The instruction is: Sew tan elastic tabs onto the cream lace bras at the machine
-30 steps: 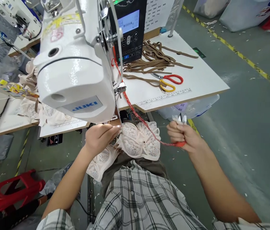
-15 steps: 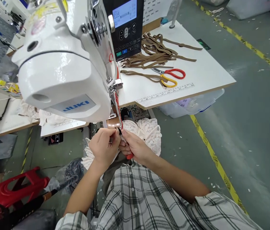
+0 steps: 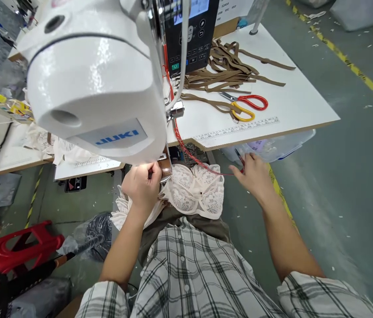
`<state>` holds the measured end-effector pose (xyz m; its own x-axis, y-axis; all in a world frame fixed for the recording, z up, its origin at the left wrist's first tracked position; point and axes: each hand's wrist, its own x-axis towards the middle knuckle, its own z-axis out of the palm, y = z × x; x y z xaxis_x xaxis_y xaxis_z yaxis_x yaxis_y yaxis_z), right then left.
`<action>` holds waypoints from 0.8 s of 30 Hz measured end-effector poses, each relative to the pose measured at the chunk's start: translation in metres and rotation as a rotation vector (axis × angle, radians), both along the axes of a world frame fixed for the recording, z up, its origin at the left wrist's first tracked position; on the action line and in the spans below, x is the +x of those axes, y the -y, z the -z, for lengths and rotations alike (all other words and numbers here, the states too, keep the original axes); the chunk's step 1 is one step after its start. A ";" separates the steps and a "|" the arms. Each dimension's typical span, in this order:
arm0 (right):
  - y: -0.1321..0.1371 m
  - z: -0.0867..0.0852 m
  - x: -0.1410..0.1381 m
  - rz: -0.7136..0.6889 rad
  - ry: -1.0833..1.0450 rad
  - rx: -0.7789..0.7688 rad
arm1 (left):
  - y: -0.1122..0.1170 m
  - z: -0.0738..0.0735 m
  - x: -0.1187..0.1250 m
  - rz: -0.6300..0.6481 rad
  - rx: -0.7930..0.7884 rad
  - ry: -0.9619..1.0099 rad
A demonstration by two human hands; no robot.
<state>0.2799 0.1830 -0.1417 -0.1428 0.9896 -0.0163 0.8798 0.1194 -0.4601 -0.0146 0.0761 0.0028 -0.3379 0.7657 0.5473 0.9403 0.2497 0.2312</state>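
A white Juki sewing machine head (image 3: 96, 84) fills the upper left. My left hand (image 3: 142, 185) is closed in a pinch just under the machine's front, beside a brown piece at the needle area. A cream lace garment (image 3: 194, 192) lies bunched on my lap below it. My right hand (image 3: 254, 174) is out to the right near the table's front edge, fingers curled round a small thread snip on a red coiled cord (image 3: 193, 157) that runs back up to the machine.
The white table (image 3: 292, 104) carries a heap of brown straps (image 3: 231, 73), red-and-yellow scissors (image 3: 246, 106) and a black control panel (image 3: 191, 37). A clear plastic bin (image 3: 274, 148) sits under the table edge. A red stool (image 3: 10, 251) stands at lower left. Yellow floor tape runs right.
My right hand has drawn away from my left hand and swung right toward the table edge, stretching the red cord. My left hand has moved up closer under the machine.
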 end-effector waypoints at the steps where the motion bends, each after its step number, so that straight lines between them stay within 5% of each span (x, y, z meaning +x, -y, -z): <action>1: -0.002 0.013 0.011 -0.013 0.081 -0.031 | -0.001 0.000 0.000 -0.009 -0.014 -0.003; 6: 0.010 0.037 0.020 -0.067 0.116 -0.240 | -0.001 0.003 0.000 -0.027 -0.004 -0.021; 13: 0.013 0.022 0.000 -0.116 0.043 -0.354 | -0.002 0.004 0.001 -0.021 -0.032 0.035; 21: 0.011 0.025 -0.004 -0.107 -0.087 -0.317 | -0.004 0.002 0.003 -0.062 -0.073 0.076; 24: 0.014 0.009 -0.018 -0.094 -0.219 -0.300 | -0.003 0.001 0.004 -0.056 -0.077 0.069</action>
<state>0.2623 0.1690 -0.1502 -0.2649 0.9279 -0.2625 0.7484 0.0262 -0.6627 -0.0107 0.0794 0.0022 -0.4165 0.7836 0.4610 0.9067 0.3212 0.2733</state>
